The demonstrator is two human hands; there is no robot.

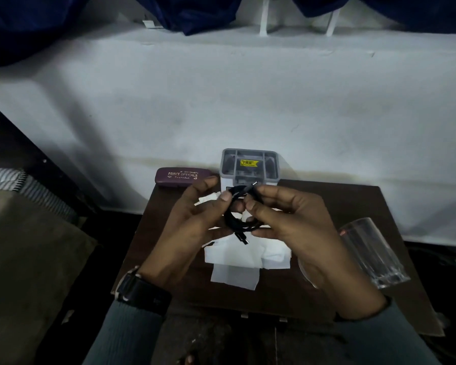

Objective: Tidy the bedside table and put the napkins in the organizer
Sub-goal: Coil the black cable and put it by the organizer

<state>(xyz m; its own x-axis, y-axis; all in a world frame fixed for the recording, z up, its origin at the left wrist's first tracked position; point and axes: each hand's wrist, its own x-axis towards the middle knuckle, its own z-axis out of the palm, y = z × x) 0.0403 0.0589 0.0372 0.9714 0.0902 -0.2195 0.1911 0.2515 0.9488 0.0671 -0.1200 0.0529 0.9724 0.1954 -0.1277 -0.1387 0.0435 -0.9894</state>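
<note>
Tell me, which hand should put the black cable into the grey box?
Probably the right hand: it pinches the cable end nearest the grey organizer, while the left hand steadies the coil.

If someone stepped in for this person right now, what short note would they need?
Left hand and right hand: both hold a coiled black cable above the table.
Napkins: loose on the table, under the hands.
Organizer: grey, at the back edge; no napkins visible inside.
Spectacle case lies left of it; glass at right.
Left: stow the cable, then put the napkins in.
</note>
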